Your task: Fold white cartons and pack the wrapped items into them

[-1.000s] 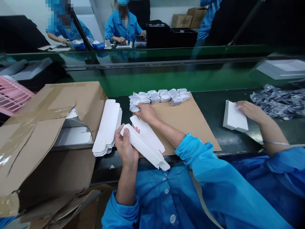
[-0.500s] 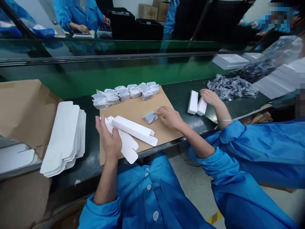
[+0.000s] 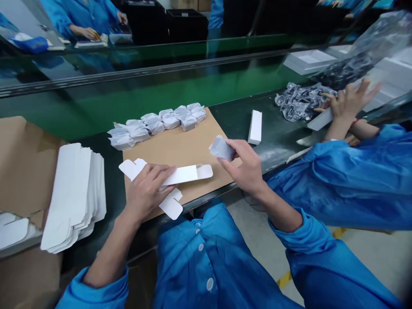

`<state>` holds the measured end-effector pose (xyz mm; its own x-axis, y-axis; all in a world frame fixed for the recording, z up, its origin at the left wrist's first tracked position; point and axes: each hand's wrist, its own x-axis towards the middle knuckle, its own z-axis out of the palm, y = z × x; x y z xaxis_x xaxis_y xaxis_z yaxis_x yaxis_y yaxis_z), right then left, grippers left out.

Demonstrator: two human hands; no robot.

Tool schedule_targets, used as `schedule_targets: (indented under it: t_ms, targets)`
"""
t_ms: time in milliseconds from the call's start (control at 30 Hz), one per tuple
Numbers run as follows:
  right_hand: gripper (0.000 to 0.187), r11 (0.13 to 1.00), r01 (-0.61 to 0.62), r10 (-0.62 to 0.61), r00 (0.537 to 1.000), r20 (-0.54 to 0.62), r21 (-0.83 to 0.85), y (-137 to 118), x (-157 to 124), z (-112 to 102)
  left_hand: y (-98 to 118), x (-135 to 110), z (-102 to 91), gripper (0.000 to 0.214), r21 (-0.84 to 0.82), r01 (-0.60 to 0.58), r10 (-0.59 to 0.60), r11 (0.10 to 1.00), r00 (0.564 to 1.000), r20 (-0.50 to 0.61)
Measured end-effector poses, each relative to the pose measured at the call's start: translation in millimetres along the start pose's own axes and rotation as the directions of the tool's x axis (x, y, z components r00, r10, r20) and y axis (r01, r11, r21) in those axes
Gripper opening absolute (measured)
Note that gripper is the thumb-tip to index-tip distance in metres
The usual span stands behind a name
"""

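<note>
My left hand grips a long white carton blank, holding it over the brown cardboard sheet. My right hand pinches a small grey wrapped packet just right of the carton's open end. A row of several similar wrapped packets lies along the far edge of the cardboard. A stack of flat white carton blanks lies to the left of my left hand.
A folded white box lies on the dark bench. To my right a co-worker's hand holds another white box beside a pile of dark plastic bags. An open brown cardboard box stands at left. The green conveyor runs behind.
My right hand has lifted the grey packet off the cardboard toward the carton. My left hand has lowered the carton and closed on it. The co-worker's hand moved right, away from the white box.
</note>
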<state>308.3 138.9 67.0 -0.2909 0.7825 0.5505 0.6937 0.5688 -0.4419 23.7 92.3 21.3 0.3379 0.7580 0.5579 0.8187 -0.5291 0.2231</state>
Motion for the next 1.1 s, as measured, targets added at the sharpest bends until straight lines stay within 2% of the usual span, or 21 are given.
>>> schedule_targets:
  t_ms: [33, 100, 200, 267, 400, 500, 567, 633, 700, 767, 867, 900, 967, 1033, 1100]
  targets:
    - [0.042, 0.998, 0.068, -0.068, 0.998, -0.003, -0.003, -9, -10, -4, 5, -5, -2.1, 0.046, 0.027, 0.007, -0.005, 1.000, 0.998, -0.066]
    - [0.043, 0.984, 0.176, -0.173, 0.980, 0.103, -0.020, -23, -23, -5, 15, -14, -4.7, 0.054, 0.084, 0.031, -0.018, 0.996, 0.988, -0.156]
    - [0.044, 0.970, 0.241, -0.232, 0.917, 0.326, 0.011, -28, -27, -3, 27, -26, -5.7, 0.059, 0.164, 0.055, -0.022, 0.985, 0.981, -0.193]
    - [0.043, 0.963, 0.267, -0.262, 0.872, 0.413, 0.046, -25, -22, -3, 33, -32, -6.5, 0.060, 0.201, 0.032, 0.007, 0.979, 0.982, -0.188]
    - [0.037, 0.928, 0.372, -0.340, 0.830, 0.443, 0.015, -21, -8, -7, 38, -37, -10.5, 0.062, 0.190, -0.006, 0.050, 0.982, 0.972, -0.231]
    - [0.038, 0.886, 0.457, -0.447, 0.799, 0.404, 0.075, -22, -3, -8, 32, -34, -13.1, 0.058, 0.039, -0.002, 0.011, 0.999, 0.971, -0.239]
    - [0.044, 0.895, 0.435, -0.437, 0.813, 0.385, 0.099, -22, 1, -7, 26, -32, -13.6, 0.055, -0.059, 0.016, -0.029, 0.998, 0.970, -0.241]
    - [0.053, 0.928, 0.364, -0.362, 0.834, 0.415, 0.078, -22, 3, -6, 21, -29, -12.7, 0.052, -0.131, 0.029, -0.060, 0.991, 0.970, -0.237]
    - [0.062, 0.945, 0.324, -0.308, 0.822, 0.479, 0.052, -25, 5, -5, 18, -28, -10.6, 0.048, -0.199, 0.047, -0.089, 0.979, 0.975, -0.205]
    - [0.059, 0.941, 0.339, -0.290, 0.801, 0.524, 0.002, -33, 5, -5, 16, -27, -7.5, 0.046, -0.235, 0.079, -0.123, 0.969, 0.976, -0.177]
    - [0.055, 0.926, 0.377, -0.326, 0.790, 0.519, 0.008, -46, 1, -7, 17, -28, -3.9, 0.049, -0.205, 0.114, -0.160, 0.972, 0.961, -0.226]
    - [0.056, 0.931, 0.362, -0.336, 0.803, 0.491, 0.045, -49, -1, -8, 19, -29, -3.5, 0.053, -0.176, 0.111, -0.155, 0.978, 0.954, -0.258]
    - [0.058, 0.952, 0.272, -0.306, 0.867, 0.393, 0.141, -51, -3, -10, 24, -33, -3.7, 0.060, -0.084, 0.086, -0.108, 0.993, 0.943, -0.315]
    - [0.059, 0.963, 0.128, -0.198, 0.933, 0.302, 0.239, -50, -3, -10, 30, -36, -4.3, 0.064, 0.044, 0.039, -0.021, 0.998, 0.935, -0.353]
    - [0.057, 0.938, -0.034, -0.069, 0.958, 0.279, 0.346, -47, -1, -9, 35, -40, -4.4, 0.065, 0.142, 0.011, 0.046, 0.990, 0.920, -0.390]
